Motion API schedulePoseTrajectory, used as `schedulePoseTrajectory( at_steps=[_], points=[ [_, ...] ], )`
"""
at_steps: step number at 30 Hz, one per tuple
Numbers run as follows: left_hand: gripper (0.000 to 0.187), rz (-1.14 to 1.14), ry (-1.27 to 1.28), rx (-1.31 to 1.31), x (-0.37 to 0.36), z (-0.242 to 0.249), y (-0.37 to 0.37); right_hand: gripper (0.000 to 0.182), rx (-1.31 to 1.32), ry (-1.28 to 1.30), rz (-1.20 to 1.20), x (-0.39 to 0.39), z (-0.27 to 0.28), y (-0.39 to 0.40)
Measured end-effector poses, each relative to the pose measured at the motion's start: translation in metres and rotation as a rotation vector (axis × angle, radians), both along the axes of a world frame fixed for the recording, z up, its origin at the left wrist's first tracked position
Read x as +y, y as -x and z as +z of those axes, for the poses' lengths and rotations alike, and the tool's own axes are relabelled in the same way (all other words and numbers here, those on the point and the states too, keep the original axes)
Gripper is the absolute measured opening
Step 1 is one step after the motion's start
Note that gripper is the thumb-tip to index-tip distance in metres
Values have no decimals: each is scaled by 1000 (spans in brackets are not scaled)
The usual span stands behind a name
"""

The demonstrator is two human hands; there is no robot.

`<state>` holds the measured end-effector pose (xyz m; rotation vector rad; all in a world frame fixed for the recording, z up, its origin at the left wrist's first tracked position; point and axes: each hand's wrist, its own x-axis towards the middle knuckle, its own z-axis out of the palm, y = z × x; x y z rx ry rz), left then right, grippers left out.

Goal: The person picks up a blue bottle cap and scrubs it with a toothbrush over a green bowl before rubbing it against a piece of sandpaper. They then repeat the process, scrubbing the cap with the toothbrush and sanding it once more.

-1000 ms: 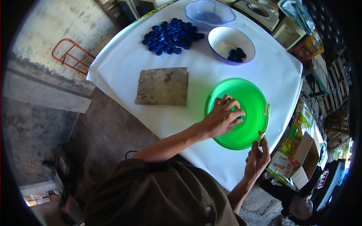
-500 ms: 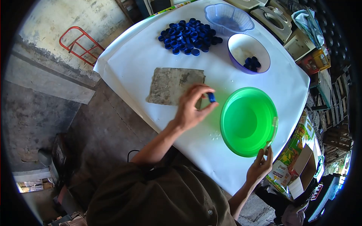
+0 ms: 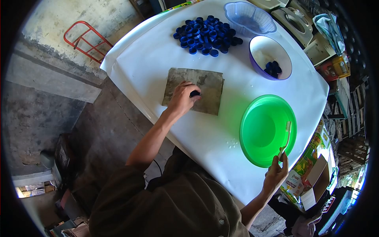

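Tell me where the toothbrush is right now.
In the head view, the toothbrush is in the right hand, with its bristled end at the right side of the green basin.

Blue cap (image 3: 194, 94): small, dark, round, gripped between fingers of left hand (image 3: 184, 96), over stained grey-brown mat (image 3: 207, 94); contact with mat unclear. Toothbrush (image 3: 288, 135): slim, pale, lower handle in right hand (image 3: 279, 162), bristled head pointing away from person, over right side of green basin (image 3: 258, 128). More blue caps (image 3: 205, 34): loose heap on far part of white-covered bench (image 3: 146, 79).
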<state>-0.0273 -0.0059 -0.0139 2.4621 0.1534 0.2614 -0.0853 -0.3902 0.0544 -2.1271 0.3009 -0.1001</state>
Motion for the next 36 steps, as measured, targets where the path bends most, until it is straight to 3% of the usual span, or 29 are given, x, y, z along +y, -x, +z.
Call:
schedulePoseTrajectory(
  at_steps=[6,9,16,19,26,32,36],
  points=[
    [23,11,1,57,-2,9,-6,34,20,-5,10,2,-4,-3],
    [21,12,-106,-34,-6,3,-1,34,17,-9,10,4,-5,-4],
    [24,41,159,-309,0,1,13,32,-9,-110,-2,-3,1,1],
    [25,68,192,-255,3,-3,23,32,26,-128,6,-2,3,2],
    [40,9,-154,-360,2,-20,29,33,49,-152,-3,1,4,-2],
    [32,188,-350,-244,1,-25,12,33,47,-158,21,-1,4,-7],
    [39,262,-429,-5,12,-23,-14,33,51,-162,20,-1,7,-9]
  ],
)
